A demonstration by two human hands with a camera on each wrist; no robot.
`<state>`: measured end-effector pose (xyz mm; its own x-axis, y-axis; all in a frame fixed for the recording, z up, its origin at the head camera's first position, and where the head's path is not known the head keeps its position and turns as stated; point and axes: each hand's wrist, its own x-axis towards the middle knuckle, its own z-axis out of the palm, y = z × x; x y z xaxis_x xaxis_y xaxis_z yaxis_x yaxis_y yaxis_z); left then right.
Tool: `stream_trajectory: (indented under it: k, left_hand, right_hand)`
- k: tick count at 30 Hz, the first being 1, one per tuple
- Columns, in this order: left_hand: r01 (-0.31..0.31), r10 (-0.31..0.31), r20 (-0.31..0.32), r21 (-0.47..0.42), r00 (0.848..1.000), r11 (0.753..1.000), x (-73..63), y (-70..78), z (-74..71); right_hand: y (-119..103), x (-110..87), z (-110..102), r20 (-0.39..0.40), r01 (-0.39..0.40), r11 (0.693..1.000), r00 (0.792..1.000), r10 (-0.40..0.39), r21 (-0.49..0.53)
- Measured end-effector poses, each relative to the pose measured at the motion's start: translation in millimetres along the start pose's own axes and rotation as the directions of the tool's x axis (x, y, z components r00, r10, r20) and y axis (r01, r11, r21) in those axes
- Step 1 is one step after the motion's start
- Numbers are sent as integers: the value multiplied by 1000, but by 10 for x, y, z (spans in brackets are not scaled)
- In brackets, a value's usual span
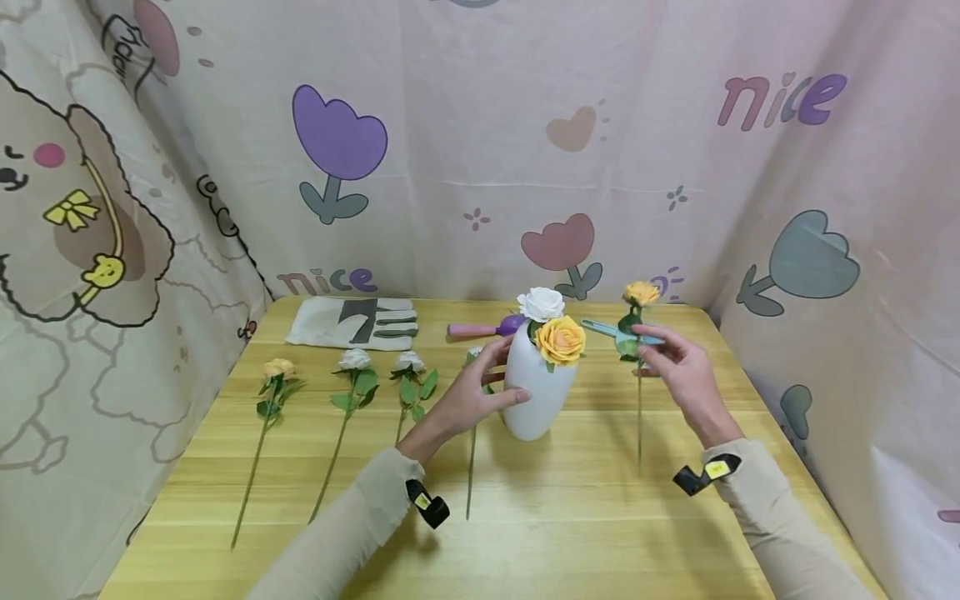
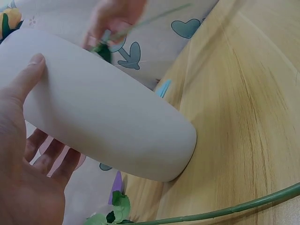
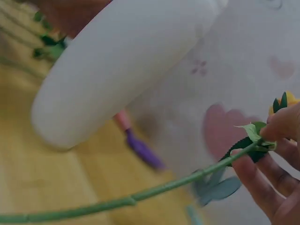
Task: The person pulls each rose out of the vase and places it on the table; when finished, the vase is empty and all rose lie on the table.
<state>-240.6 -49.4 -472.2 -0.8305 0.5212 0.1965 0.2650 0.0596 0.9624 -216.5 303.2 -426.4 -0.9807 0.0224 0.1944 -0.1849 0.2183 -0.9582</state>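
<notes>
My left hand (image 1: 468, 392) holds a white vase (image 1: 534, 404), its thumb across the near side and its fingers behind. The vase tilts slightly, with its base at the tabletop. A white rose (image 1: 541, 304) and a yellow rose (image 1: 561, 340) stand in its mouth. To the right of the vase, my right hand (image 1: 686, 375) pinches another artificial yellow rose (image 1: 642, 293) by the stem near its leaves. That rose is upright, bloom on top, and its bare green stem (image 3: 164, 190) crosses the right wrist view.
On the left of the wooden table (image 1: 570, 533) lie a yellow rose (image 1: 279, 369) and white roses (image 1: 354, 360), one partly behind my left hand. Along the back are a white-and-grey glove (image 1: 352, 323), a purple tool with a pink handle (image 1: 472, 331) and a light-blue tool (image 1: 598, 327).
</notes>
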Motion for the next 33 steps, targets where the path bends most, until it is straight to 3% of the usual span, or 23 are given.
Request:
stream_trajectory:
  k: [7,16,26,33]
  left_hand:
    - [10,-10,-7,2,1000,1000,-2,-8,-2]
    - [9,-9,-6,4,1000,1000,2,-9,3]
    - [-7,7,-3,-12,1000,1000,0,-50,7]
    - [-7,7,-1,-18,1000,1000,4,-47,8]
  right_hand:
    - [500,-78,176,115,-173,977,975,188,-125]
    - [927,-76,376,120,-228,957,960,251,-179]
    - [968,-140,535,126,-237,931,952,280,-278]
    - [950,-150,559,132,-182,927,963,236,-328]
